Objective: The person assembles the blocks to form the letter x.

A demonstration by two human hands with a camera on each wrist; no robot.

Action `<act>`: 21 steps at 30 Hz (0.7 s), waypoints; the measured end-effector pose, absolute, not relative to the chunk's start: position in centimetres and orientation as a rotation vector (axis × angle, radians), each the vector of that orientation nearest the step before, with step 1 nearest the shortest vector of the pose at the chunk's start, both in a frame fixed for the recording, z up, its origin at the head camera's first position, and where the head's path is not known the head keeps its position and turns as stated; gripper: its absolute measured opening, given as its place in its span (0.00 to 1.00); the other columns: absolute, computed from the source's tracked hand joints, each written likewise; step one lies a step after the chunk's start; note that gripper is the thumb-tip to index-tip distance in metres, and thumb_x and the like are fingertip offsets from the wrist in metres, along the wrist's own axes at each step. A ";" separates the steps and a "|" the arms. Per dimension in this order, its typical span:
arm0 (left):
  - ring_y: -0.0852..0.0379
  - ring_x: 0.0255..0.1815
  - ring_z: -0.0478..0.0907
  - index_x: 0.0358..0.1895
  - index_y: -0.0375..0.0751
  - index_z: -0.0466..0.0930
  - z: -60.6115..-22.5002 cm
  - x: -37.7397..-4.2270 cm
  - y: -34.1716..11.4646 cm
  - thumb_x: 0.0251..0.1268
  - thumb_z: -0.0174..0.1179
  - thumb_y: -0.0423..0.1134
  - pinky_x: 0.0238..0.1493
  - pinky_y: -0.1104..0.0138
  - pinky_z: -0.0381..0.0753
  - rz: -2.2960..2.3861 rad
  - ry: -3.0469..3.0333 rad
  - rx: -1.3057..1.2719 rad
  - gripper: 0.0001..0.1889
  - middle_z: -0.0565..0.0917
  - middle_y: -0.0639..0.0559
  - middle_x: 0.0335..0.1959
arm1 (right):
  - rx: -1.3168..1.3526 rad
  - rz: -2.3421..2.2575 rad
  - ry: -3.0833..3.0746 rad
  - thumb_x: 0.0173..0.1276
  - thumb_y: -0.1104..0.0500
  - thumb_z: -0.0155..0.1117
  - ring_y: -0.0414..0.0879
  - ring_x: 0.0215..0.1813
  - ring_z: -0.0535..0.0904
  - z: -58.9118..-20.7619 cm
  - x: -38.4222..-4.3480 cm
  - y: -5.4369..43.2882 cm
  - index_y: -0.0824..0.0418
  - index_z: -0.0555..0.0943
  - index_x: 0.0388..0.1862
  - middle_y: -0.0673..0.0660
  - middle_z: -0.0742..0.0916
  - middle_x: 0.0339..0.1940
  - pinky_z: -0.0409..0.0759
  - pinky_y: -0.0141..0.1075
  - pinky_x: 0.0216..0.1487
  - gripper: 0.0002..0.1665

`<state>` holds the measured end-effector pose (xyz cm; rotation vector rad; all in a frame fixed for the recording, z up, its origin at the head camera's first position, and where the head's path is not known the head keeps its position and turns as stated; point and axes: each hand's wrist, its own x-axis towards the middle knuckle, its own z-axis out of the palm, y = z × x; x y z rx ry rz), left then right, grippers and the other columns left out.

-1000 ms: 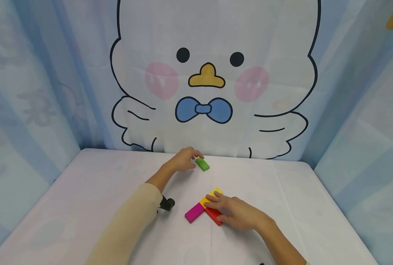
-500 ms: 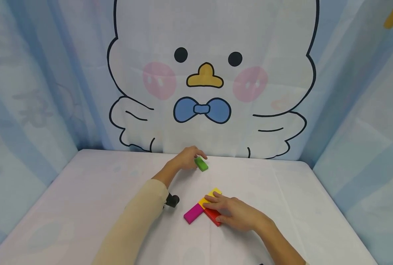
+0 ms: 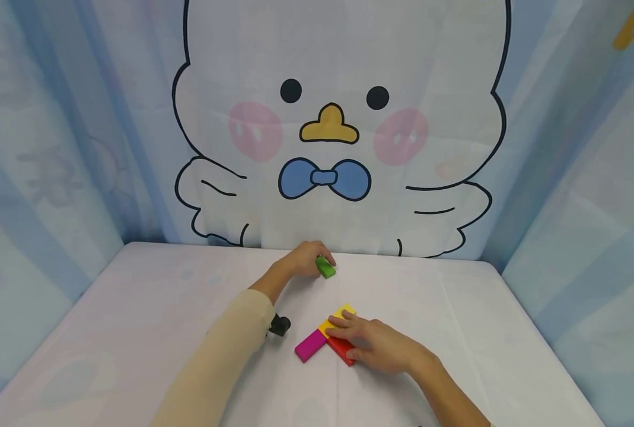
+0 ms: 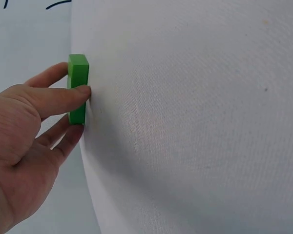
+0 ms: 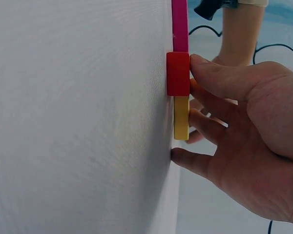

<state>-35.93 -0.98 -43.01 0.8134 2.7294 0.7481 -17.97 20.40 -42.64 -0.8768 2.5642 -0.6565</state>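
At the far side of the table, my left hand (image 3: 305, 259) pinches a green block (image 3: 325, 267). In the left wrist view, the thumb lies across one face of the green block (image 4: 78, 73) and fingers are behind it. Nearer the front, my right hand (image 3: 383, 346) rests on a yellow block (image 3: 347, 309) and a red block (image 3: 340, 350) with its fingers spread. A magenta block (image 3: 311, 346) meets both at one corner. In the right wrist view, the thumb touches the red block (image 5: 178, 74), and fingers touch the yellow block (image 5: 181, 118).
The white-covered table (image 3: 445, 332) has its back edge against a curtain (image 3: 327, 225) printed with a cartoon bird. More curtain hangs at both sides. A black wrist device (image 3: 280, 325) sits by the left sleeve (image 3: 226, 350).
My left hand has reached slightly forward and right, and its fingers have closed round the green block. The right hand stays on the yellow and red blocks.
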 end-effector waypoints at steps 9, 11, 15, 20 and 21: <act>0.49 0.60 0.77 0.52 0.49 0.91 -42.8 -35.7 -0.8 0.62 0.68 0.23 0.70 0.56 0.77 0.733 2.743 0.826 0.20 0.84 0.47 0.59 | -0.874 -0.644 2.581 0.76 0.59 0.65 0.54 0.86 0.56 -42.8 -17.9 20.6 0.44 0.75 0.76 0.43 0.71 0.81 0.64 0.59 0.79 0.32; 0.50 0.59 0.77 0.51 0.49 0.92 -42.8 -35.7 -0.8 0.61 0.67 0.22 0.70 0.56 0.77 0.733 2.747 0.828 0.20 0.84 0.48 0.58 | -0.874 -0.652 2.577 0.76 0.59 0.65 0.54 0.86 0.56 -42.8 -17.9 20.6 0.44 0.75 0.76 0.43 0.71 0.82 0.64 0.60 0.79 0.32; 0.50 0.58 0.78 0.50 0.50 0.92 -43.0 -35.9 -0.9 0.62 0.65 0.20 0.70 0.56 0.77 0.740 2.747 0.837 0.21 0.85 0.48 0.57 | -0.869 -0.668 2.569 0.76 0.60 0.65 0.53 0.86 0.56 -42.9 -17.9 20.6 0.44 0.75 0.76 0.43 0.71 0.82 0.63 0.60 0.79 0.32; 0.51 0.58 0.78 0.49 0.50 0.92 -43.2 -36.1 -1.0 0.63 0.65 0.20 0.70 0.56 0.77 0.755 2.750 0.841 0.21 0.85 0.49 0.57 | -0.863 -0.669 2.568 0.76 0.59 0.65 0.53 0.87 0.55 -42.9 -17.9 20.5 0.42 0.75 0.76 0.41 0.70 0.82 0.63 0.60 0.79 0.32; 0.51 0.58 0.78 0.49 0.50 0.93 -43.3 -36.1 -1.1 0.62 0.65 0.20 0.70 0.56 0.77 0.757 2.747 0.844 0.21 0.85 0.49 0.56 | -0.863 -0.667 2.567 0.76 0.59 0.65 0.53 0.87 0.55 -42.8 -17.9 20.5 0.42 0.75 0.76 0.42 0.70 0.82 0.63 0.61 0.79 0.32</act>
